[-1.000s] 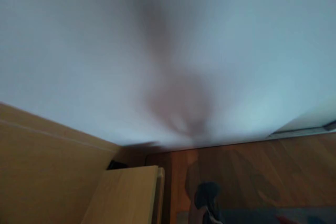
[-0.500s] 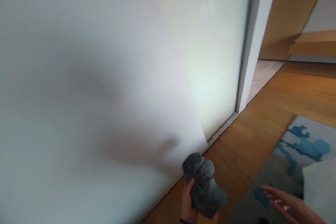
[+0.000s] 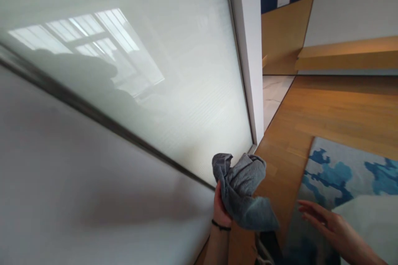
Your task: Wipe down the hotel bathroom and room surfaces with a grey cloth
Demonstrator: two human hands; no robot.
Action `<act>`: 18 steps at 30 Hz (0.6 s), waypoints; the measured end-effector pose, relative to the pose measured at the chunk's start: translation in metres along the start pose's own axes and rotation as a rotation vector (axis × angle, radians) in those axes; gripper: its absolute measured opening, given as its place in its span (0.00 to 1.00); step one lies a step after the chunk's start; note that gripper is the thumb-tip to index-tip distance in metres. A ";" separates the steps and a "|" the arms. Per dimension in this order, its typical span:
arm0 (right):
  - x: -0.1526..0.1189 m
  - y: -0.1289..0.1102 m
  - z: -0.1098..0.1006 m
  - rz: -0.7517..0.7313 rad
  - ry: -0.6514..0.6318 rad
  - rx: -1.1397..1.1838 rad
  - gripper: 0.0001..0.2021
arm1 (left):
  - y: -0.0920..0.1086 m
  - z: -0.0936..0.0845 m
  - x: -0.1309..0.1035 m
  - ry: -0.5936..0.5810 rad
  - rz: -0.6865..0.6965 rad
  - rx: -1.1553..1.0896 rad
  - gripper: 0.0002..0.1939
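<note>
A crumpled grey cloth point(image 3: 248, 211) rests in my left hand point(image 3: 221, 210), which grips its lower left side and wears a thin black band at the wrist. Part of the cloth is bunched up, and one end hangs to the right. Just behind it stands a frosted glass panel point(image 3: 186, 91) in a narrow metal frame; whether cloth and glass touch, I cannot tell. Lower right, my right hand point(image 3: 329, 225) is held out over the rug, apart from the cloth, with fingers stretched and nothing visible in them.
A white wall point(image 3: 108, 198) fills the lower left, and a white door post point(image 3: 250, 49) borders the glass. On the wooden floor point(image 3: 342, 107) lies a blue and grey rug point(image 3: 326, 165). A white surface point(image 3: 370, 223) is at lower right, a dark shoe point(image 3: 269, 248) at the bottom.
My view has shifted to the right, so more of the glass panel shows. The cloth, earlier a compact bundle in my left hand, is now looser and more spread out.
</note>
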State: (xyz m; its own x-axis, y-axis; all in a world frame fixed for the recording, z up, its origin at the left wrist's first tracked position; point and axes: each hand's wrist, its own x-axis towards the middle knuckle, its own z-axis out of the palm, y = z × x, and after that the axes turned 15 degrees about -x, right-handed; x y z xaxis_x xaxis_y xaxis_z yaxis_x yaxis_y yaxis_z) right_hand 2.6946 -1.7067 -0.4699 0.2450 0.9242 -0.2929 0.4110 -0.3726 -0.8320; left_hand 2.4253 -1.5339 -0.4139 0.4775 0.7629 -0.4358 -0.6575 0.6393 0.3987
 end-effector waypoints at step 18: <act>0.245 -0.080 -0.156 0.366 0.348 0.732 0.15 | -0.044 0.175 0.294 -0.240 0.047 0.775 0.46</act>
State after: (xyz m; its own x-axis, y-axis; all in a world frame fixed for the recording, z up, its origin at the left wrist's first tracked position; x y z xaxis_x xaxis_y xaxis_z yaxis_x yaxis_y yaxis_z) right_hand 2.8589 -1.4637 -0.4009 0.5530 0.6354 -0.5390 -0.3806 -0.3828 -0.8418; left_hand 2.6966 -1.3207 -0.4182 0.6294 0.7343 -0.2544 -0.1318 0.4235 0.8963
